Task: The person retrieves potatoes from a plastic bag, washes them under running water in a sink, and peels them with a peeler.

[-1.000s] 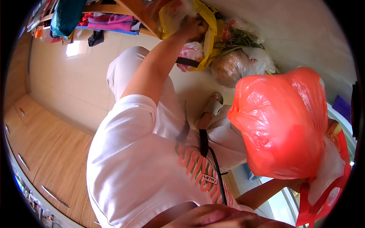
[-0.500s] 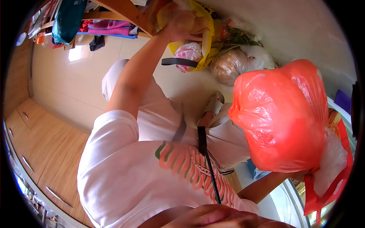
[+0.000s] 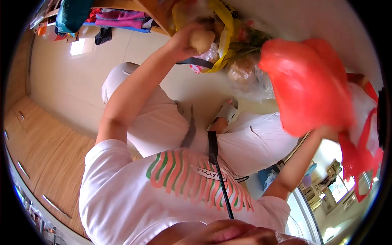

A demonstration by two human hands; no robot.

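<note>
My left hand is closed around a round, light-brown potato, just above the mouth of a yellow bag. Inside that bag, a pink-and-white plastic package partly shows, and a black strap hangs at its side. On the right, my right hand grips the underside of a full red plastic bag, blurred by motion. A red-handled bag with white plastic in it hangs beside that hand; whether the fingers also hold it, I cannot tell.
Clear plastic bags and leafy greens lie against the wall beside the yellow bag. A wooden shelf with folded cloths stands at the top. Wooden cabinets line the left side. My knees are bent over the tiled floor.
My left hand has come up a little out of the yellow bag, with a potato now visible in it. The red plastic bag has been lifted up and away by my right hand.
</note>
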